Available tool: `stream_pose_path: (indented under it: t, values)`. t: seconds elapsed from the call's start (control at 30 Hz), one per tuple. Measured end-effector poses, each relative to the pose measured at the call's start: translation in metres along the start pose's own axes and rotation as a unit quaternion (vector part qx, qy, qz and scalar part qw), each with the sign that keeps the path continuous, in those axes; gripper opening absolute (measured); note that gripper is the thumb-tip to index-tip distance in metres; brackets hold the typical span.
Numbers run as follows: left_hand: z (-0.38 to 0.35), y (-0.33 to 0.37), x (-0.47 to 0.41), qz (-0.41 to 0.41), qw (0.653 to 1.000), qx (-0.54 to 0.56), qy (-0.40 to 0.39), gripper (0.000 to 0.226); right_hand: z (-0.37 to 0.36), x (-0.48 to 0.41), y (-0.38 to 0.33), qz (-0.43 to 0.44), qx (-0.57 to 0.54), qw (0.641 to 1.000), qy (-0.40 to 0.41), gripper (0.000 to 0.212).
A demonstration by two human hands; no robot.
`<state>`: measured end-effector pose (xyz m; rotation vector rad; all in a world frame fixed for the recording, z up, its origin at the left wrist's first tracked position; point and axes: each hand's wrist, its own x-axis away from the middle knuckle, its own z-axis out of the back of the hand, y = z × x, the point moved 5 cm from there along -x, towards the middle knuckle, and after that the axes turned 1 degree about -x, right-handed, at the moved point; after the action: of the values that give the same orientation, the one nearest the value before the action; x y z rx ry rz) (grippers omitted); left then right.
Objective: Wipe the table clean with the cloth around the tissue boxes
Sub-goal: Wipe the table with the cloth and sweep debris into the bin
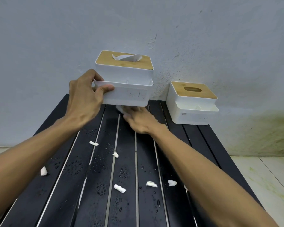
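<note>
Cloth, soft and limp, is pressed flat by the right hand beneath the light, rigid tissue box, held lifted by its rim in the left hand.

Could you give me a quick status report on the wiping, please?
Left hand holds tissue box lifted. Right hand presses cloth on table beneath it. Paper bits and droplets remain nearer.
</note>
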<state>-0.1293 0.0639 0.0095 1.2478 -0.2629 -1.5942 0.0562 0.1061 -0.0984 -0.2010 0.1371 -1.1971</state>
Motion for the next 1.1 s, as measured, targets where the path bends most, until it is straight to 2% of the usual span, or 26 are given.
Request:
stream_pose_path:
  t: [0.1,0.17,0.23,0.37,0.5,0.67,1.0,1.1]
  values:
    - [-0.001,0.001,-0.002,0.002,1.0,0.005,0.011,0.021,-0.011,0.029,-0.027,0.083,0.018,0.996,-0.011,0.056]
    - [-0.002,0.005,-0.003,-0.006,1.0,0.01,0.016,0.022,-0.017,0.049,-0.031,0.096,0.017,0.995,-0.031,0.055]
    - [-0.004,0.008,-0.004,-0.01,1.0,0.007,0.016,0.023,-0.021,0.055,-0.028,0.078,0.013,0.996,-0.035,0.056]
    - [-0.006,0.009,-0.006,-0.008,1.0,0.004,0.017,0.025,-0.017,0.027,-0.027,0.034,0.032,0.999,0.01,0.058]
    - [-0.006,0.011,-0.006,-0.009,1.0,0.005,0.018,0.026,-0.014,-0.026,-0.001,-0.073,0.011,0.997,0.014,0.06]
    - [-0.001,0.01,-0.008,-0.008,1.0,0.004,0.015,0.026,0.001,-0.042,0.029,-0.17,-0.017,0.983,0.073,0.052]
    - [0.002,0.009,-0.009,-0.002,1.0,0.015,0.014,0.023,0.004,-0.011,0.074,-0.217,0.025,0.97,0.103,0.056]
    - [0.0,0.012,-0.006,-0.004,1.0,0.011,0.014,0.024,0.004,-0.007,0.046,-0.143,-0.015,0.986,0.087,0.052]
